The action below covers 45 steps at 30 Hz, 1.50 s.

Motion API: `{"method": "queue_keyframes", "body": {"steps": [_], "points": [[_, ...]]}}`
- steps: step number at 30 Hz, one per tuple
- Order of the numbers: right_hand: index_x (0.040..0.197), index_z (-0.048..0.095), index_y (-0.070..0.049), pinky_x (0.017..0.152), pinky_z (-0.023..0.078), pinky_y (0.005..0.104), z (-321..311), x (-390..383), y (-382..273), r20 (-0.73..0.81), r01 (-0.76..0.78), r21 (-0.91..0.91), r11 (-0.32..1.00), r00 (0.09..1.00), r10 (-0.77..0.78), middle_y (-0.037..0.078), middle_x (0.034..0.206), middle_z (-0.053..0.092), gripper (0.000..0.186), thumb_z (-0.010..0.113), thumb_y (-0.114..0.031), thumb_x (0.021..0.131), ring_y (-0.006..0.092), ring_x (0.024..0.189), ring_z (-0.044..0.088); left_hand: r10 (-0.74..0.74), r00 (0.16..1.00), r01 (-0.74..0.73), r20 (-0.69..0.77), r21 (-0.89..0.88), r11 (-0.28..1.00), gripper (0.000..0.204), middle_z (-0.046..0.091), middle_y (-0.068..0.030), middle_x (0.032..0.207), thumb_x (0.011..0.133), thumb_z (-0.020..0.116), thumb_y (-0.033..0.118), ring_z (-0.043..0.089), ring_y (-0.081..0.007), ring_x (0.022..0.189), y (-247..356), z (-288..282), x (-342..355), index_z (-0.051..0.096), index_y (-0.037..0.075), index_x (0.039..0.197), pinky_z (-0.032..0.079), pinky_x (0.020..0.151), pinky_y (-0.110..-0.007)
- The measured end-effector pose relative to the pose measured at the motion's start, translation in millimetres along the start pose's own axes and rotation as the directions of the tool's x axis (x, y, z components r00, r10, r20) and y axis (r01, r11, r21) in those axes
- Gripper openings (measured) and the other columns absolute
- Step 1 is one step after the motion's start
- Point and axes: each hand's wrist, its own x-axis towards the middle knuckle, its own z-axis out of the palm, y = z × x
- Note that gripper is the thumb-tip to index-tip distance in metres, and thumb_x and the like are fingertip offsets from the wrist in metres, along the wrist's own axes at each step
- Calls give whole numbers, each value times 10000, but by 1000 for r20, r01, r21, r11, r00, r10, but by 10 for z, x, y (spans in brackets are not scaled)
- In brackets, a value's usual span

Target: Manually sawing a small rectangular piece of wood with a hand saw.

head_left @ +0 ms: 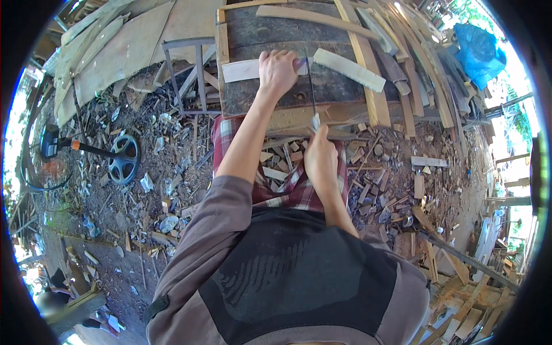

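Note:
My left hand (pixel 277 72) presses on a pale wooden board (pixel 241 71) lying across the dark workbench (pixel 253 100), its fingers curled over the far edge. In my right hand (pixel 322 154) is the light handle of a handsaw (pixel 312 92); my fingers are closed round it at the bench's near edge. The thin dark blade points away from me, seen nearly edge-on, by the board's right end. Whether its teeth touch the wood cannot be made out. Just right of the blade, a second pale wooden piece (pixel 349 69) lies at a slant.
Long planks (pixel 363 63) and strips are stacked on the bench's right side. A metal frame (pixel 199 77) stands at its left. Wood offcuts litter the ground, with a black wheel (pixel 125 159) on the left. A blue plastic bag (pixel 480 54) hangs at the far right.

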Motion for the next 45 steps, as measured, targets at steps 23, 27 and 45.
{"method": "queue_keyframes", "body": {"steps": [23, 27, 45], "points": [[1029, 476, 44, 786, 539, 525, -186, 930, -379, -117, 120, 42, 992, 986, -115, 324, 884, 659, 166, 463, -89, 931, 471, 909, 662, 112, 977, -95, -182, 99, 990, 42, 645, -20, 874, 842, 590, 128, 596, -234, 911, 77, 66, -184, 605, 128, 881, 335, 850, -431], [1011, 466, 28, 745, 549, 522, -20, 920, -319, -159, 141, 50, 989, 978, -132, 314, 854, 663, 140, 469, -77, 918, 466, 860, 672, 125, 972, -107, -201, 97, 990, 53, 650, -20, 869, 817, 601, 133, 605, -244, 906, 60, 90, -166, 613, 126, 869, 332, 849, -437], [1047, 451, 19, 709, 484, 595, 116, 513, 41, -203, 203, 159, 966, 964, -169, 348, 878, 633, 186, 416, -156, 990, 527, 852, 619, 12, 993, -2, -115, 88, 996, 151, 697, -44, 964, 821, 597, 207, 612, -259, 979, 74, 52, -49, 680, 137, 926, 323, 898, -449]]}}
